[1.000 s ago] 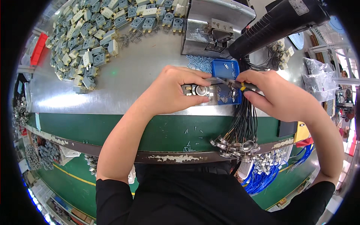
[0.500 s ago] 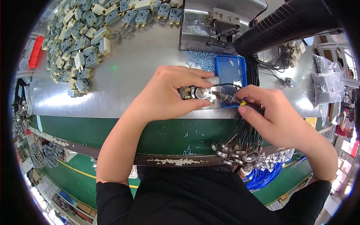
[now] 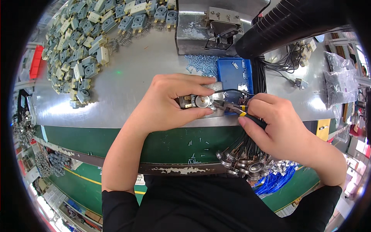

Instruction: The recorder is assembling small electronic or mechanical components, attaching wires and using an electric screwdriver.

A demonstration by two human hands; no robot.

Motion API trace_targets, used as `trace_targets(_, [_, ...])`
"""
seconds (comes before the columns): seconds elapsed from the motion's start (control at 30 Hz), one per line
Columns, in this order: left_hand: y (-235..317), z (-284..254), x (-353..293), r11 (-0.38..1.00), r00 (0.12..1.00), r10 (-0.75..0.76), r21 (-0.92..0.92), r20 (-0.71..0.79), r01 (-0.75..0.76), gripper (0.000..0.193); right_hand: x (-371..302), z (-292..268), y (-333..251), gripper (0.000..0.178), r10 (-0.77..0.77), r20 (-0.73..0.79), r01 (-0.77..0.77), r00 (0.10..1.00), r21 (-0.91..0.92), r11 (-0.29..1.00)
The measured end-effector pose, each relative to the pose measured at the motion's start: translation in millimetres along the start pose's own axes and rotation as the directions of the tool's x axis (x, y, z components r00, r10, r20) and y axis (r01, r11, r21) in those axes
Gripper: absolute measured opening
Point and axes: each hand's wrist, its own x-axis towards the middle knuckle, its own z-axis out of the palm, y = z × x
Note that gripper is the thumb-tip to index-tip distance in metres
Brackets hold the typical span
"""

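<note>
The round-faced component (image 3: 202,101) sits above the bench (image 3: 135,92) near its front edge, its metal disc facing up toward the camera. Its long axis runs left to right, with brass terminals on the left, pointing into the palm. The left hand (image 3: 166,99) pinches it, fingers along the far side and thumb along the near side; its left end is hidden in the grip.

The pliers (image 3: 234,109) point left and slightly away from the person, nose at the component's right end, handles slanting down to the right. The right hand (image 3: 276,120) is closed around them, covering much of the handles. At this size, the tips look close to a terminal, but I can't tell what they grip.

A black wire (image 3: 235,90) leads right from the component. Beyond lie a blue tray (image 3: 230,78), partly covered, and loose screws (image 3: 201,65); the pile of grey housings (image 3: 79,50) is cut off at the upper rim.
</note>
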Motion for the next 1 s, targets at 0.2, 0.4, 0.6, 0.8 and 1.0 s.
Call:
trace_targets(0.2, [1.0, 0.5, 0.4, 1.0, 1.0, -0.012, 0.01, -0.001, 0.012, 0.041, -2.2, 3.5, 1.0, 0.022, -0.015, -0.072, 0.019, 0.997, 0.057, 0.998])
trace_targets(0.4, [3.6, -0.2, 1.1, 1.0, 1.0, -0.006, 0.023, 0.003, 0.006, 0.038, 0.9, 6.2, -2.4, 0.021, -0.034, -0.104, 0.033, 0.994, -0.008, 0.999])
trace_targets(0.6, [2.5, 0.5, 0.8, 0.999, 1.0, 0.004, 0.032, -0.001, -0.004, 0.037, 0.9, 4.2, -4.3, 0.021, 0.001, -0.079, -0.001, 0.997, 0.006, 1.0])
trace_targets(0.8, [3.0, 0.6, 0.4, 0.999, 1.0, 0.009, 0.04, -0.001, -0.009, 0.04, 6.0, -4.4, -6.9, 0.022, 0.023, -0.04, -0.02, 0.999, 0.061, 0.998])
trace_targets(1.0, [2.8, 0.6, 0.3, 1.0, 1.0, -0.002, 0.024, -0.001, 0.002, 0.04, 12.5, -14.1, -8.3, 0.024, 0.051, 0.027, -0.053, 0.998, 0.096, 0.994])
